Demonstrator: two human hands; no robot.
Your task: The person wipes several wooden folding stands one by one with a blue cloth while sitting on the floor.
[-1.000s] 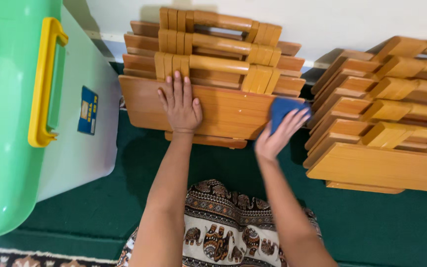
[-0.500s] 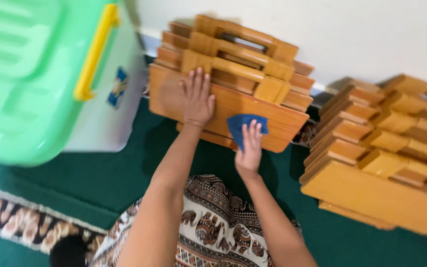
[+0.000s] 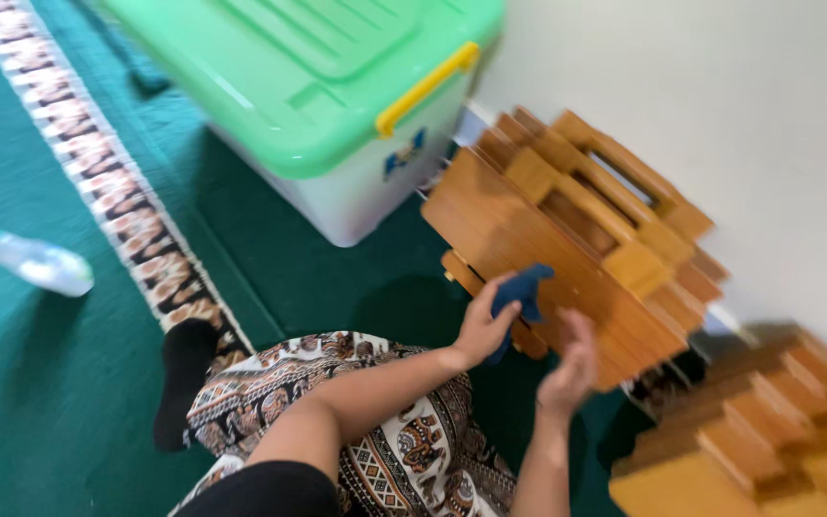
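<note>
against the white wall, a stack of folded wooden stands (image 3: 567, 230) leans on the green carpet (image 3: 318, 278). the left hand (image 3: 483, 325) is clenched around a dark blue cloth (image 3: 521, 292), which presses on the front wooden panel near its lower edge. the right hand (image 3: 571, 369), blurred, hovers just beside the cloth with fingers loosely spread, grasping nothing. a green-lidded storage box (image 3: 337, 86) with a yellow handle sits left of the stack; a second wooden stack (image 3: 758, 431) lies at right.
</note>
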